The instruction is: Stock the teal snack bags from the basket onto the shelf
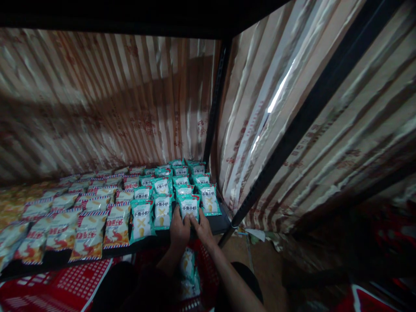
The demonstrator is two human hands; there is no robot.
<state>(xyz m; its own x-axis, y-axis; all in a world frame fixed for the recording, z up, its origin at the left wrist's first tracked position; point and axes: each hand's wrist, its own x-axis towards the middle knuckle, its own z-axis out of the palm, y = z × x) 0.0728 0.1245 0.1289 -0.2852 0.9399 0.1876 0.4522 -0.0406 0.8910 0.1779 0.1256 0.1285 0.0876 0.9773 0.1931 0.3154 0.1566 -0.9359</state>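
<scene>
Green bag (189, 205) at the shelf's (221, 222) front, 12 o'clock from the grip; long axis roughly 12 to 6. Left hand (180, 229) and right hand (203, 227) clamped on its lower sides, thumbs in front; neither clearly nearer. Base hidden, so contact with shelf unclear. Neighbour bags at 9 (162, 212) and 2 o'clock (209, 200). Red basket (210, 265), 6 o'clock.

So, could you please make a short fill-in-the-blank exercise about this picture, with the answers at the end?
1. The held packet, between the left hand and the right hand, has ____-coloured edges.
2. In the picture, packets with red lettering are to the ____ of packets with black lettering.
3. The basket at the bottom left is coloured ____.

Missing words: green; left; red.
</scene>
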